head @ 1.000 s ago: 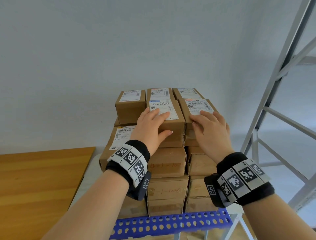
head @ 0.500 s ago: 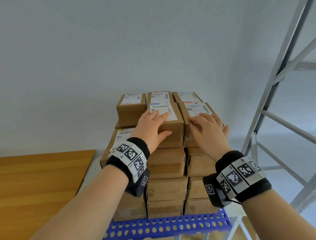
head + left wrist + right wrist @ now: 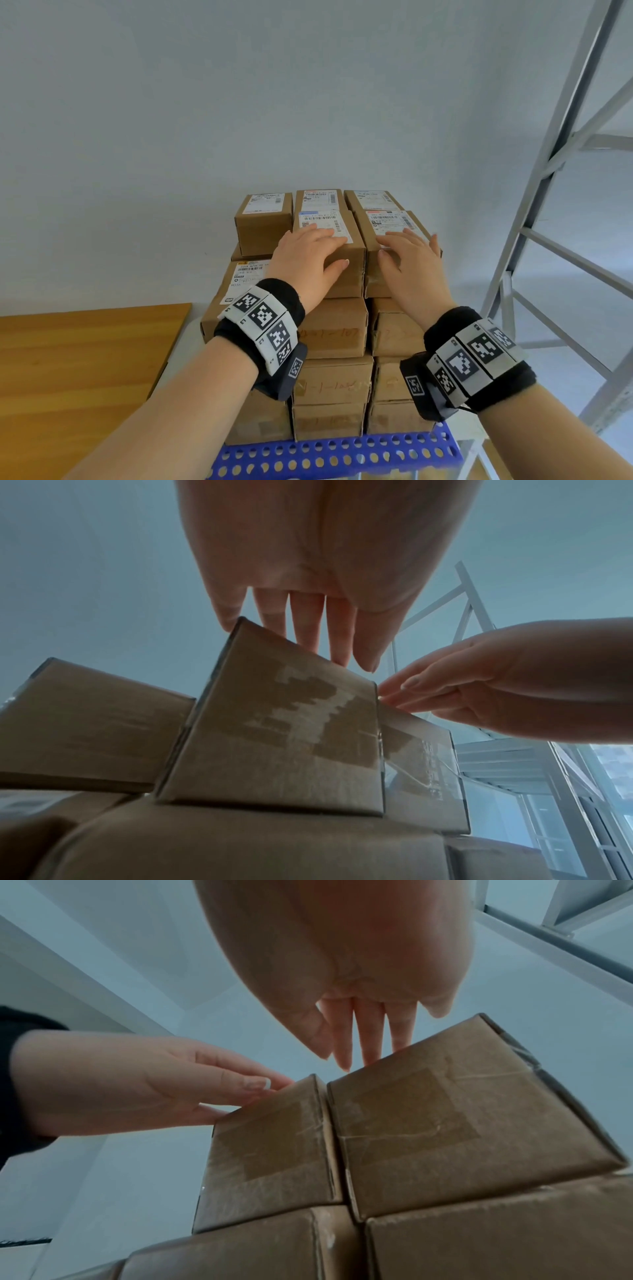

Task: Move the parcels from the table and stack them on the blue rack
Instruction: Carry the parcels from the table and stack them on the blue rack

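Brown cardboard parcels with white labels stand stacked several layers high on the blue perforated rack (image 3: 335, 455). My left hand (image 3: 318, 250) lies flat on the top front middle parcel (image 3: 346, 281), fingers straight over its label and thumb down the front face. My right hand (image 3: 407, 260) rests the same way on the top front right parcel (image 3: 390, 219) beside it. The left wrist view shows my left hand's fingertips (image 3: 304, 626) touching the parcel's (image 3: 284, 737) top edge. From the right wrist, my right hand's fingertips (image 3: 363, 1042) reach over its parcel (image 3: 445, 1123).
A wooden table (image 3: 78, 370) lies to the left, below the top of the stack. A grey metal frame (image 3: 548, 205) rises at the right. A plain wall stands close behind the parcels. One lower parcel (image 3: 239, 281) juts out at the stack's left.
Both hands stay on the same two top parcels and have slid slightly back toward the near edges. The stack sits a little lower in the view.
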Tool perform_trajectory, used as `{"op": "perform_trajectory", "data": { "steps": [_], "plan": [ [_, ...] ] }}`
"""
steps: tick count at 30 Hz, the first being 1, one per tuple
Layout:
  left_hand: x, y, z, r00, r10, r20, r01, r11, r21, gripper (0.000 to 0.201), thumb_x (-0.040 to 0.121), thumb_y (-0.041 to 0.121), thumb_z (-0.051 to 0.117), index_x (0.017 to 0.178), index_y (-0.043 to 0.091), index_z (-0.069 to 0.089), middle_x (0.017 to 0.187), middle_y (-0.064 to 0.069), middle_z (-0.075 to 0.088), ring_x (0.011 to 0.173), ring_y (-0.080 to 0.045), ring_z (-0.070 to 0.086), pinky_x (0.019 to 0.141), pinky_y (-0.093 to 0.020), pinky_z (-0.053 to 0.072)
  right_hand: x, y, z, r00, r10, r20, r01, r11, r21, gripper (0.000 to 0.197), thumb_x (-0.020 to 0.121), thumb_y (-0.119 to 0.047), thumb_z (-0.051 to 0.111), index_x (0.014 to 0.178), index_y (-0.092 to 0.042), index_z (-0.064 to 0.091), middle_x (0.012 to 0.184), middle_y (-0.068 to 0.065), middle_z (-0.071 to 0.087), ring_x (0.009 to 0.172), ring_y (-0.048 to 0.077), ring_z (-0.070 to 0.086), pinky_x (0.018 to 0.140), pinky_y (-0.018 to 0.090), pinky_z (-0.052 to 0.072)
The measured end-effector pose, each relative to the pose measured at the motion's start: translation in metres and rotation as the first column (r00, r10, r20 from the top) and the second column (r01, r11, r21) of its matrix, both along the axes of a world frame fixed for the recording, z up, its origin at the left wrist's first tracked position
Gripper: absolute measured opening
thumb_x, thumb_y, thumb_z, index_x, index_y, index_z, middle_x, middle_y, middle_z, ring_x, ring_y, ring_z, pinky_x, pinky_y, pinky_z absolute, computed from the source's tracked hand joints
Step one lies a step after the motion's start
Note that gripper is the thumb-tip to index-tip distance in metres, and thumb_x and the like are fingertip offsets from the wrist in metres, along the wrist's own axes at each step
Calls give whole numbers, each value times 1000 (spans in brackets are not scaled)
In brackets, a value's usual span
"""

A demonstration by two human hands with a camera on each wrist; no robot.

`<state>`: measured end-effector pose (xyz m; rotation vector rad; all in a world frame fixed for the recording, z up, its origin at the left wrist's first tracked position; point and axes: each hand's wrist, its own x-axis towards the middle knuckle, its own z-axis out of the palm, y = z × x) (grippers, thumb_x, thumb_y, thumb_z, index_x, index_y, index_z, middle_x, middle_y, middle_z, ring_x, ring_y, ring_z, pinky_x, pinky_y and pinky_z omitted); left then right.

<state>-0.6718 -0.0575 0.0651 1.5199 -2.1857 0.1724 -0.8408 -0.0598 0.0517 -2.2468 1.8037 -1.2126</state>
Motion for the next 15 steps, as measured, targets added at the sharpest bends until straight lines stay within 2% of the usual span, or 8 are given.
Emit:
{"op": "perform_trajectory", "data": {
  "steps": [2,4,8,11,13,15],
  "plan": [
    [-1,1,0,1000,2,-1,-2,1000,3,44,96,42,41,138,30,42,146,5,39,138,-16,27,114,-41,13,0,3,0,1000,20,16,-20,1000,-14,32,95,-15,40,118,-15,62,122,1,61,127,18,44,116,37,-7],
    [-1,1,0,1000,7,-6,-7,1000,18,44,96,41,41,139,30,41,146,5,39,137,-15,30,114,-41,15,1,6,0,1000,29,13,-29,1000,0,30,95,-14,40,113,-14,64,118,0,61,122,18,46,115,35,-4],
    [-3,2,2,1000,-5,-8,5,998,66,46,96,40,43,140,28,40,147,4,38,136,-16,32,114,-46,23,0,9,-1,999,42,-4,-42,999,8,31,95,-13,40,115,-14,64,123,1,59,124,18,44,117,37,2],
    [-4,6,8,1000,-1,-10,2,998,63,46,96,38,43,141,27,38,148,3,37,137,-16,30,114,-46,22,0,12,-2,998,65,26,-64,998,-23,32,95,-13,41,119,-13,62,128,2,56,128,17,42,116,31,4],
    [-3,10,10,999,-12,-49,13,999,38,45,97,36,43,141,26,38,148,3,37,137,-15,30,114,-44,23,2,16,-1,992,103,71,-98,993,-65,32,95,-12,43,121,-13,61,129,3,56,128,17,42,114,28,13],
    [0,17,12,994,-22,-111,23,1000,6,44,97,33,43,140,26,40,147,4,38,136,-14,31,115,-37,23,6,23,0,982,154,111,-143,984,-108,32,95,-12,44,122,-13,60,127,2,57,124,15,45,105,22,28]
  ]
}}
